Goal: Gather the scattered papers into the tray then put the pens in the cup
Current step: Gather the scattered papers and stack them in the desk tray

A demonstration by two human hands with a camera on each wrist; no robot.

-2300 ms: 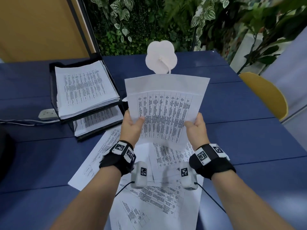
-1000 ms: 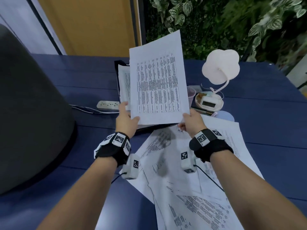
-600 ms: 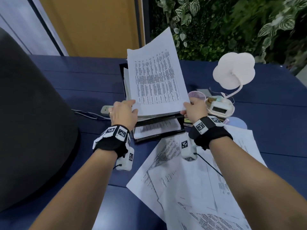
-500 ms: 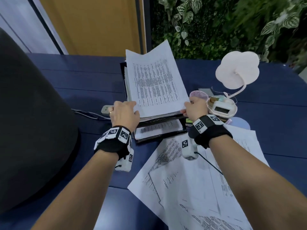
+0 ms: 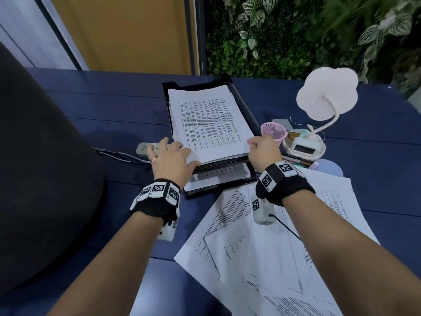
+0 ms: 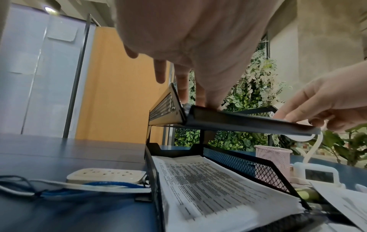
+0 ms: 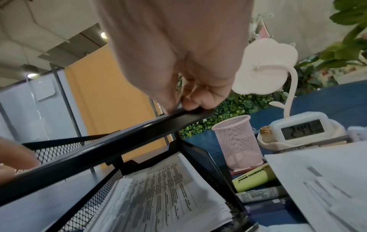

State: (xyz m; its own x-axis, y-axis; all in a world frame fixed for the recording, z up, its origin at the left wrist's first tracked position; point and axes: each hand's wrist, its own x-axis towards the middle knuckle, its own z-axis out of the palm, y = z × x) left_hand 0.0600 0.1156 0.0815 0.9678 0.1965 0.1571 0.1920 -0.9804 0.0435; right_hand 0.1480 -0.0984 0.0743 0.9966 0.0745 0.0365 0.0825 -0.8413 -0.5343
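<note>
A black two-tier mesh tray (image 5: 221, 161) stands mid-table, and its top tier holds a thick stack of printed sheets (image 5: 209, 124). My left hand (image 5: 173, 153) lies flat with straight fingers on the stack's near left corner. My right hand (image 5: 259, 144) is curled at the near right corner, where thumb and fingers (image 7: 178, 103) pinch the sheets' edge over the tray's front rim. More loose papers (image 5: 262, 247) lie spread under my right forearm. A pink mesh cup (image 5: 273, 131) stands right of the tray. Pens (image 5: 296, 159) and a yellow highlighter (image 7: 256, 177) lie beside it.
A white flower-shaped lamp (image 5: 327, 94) with a clock base (image 5: 303, 147) stands behind the pens. A power strip (image 5: 147, 148) with cables lies left of the tray. A large dark rounded object (image 5: 41, 167) fills the left side. Plants line the far edge.
The sheets I held upright in both hands have come down flat onto the top tray's stack. My left hand has let go and spread flat on them.
</note>
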